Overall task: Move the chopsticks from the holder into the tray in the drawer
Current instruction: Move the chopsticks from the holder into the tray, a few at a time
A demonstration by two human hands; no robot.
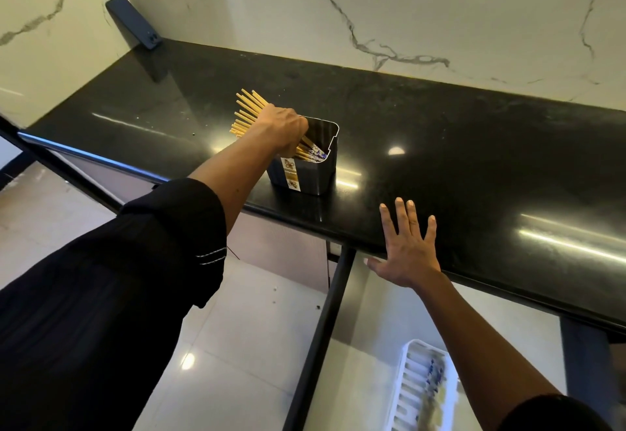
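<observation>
A dark square holder with a sticker strip stands on the black countertop. My left hand grips a bundle of yellow chopsticks at the holder's rim; their plain ends fan out to the upper left, their patterned tips still point into the holder. My right hand hovers with spread fingers over the counter's front edge, holding nothing. Below it the drawer stands open, with a white ridged tray inside that holds some chopsticks with blue-patterned ends.
A dark phone leans against the marble wall at the counter's far left corner. The drawer's black front rail runs down beside the tray. Light floor tiles lie below on the left.
</observation>
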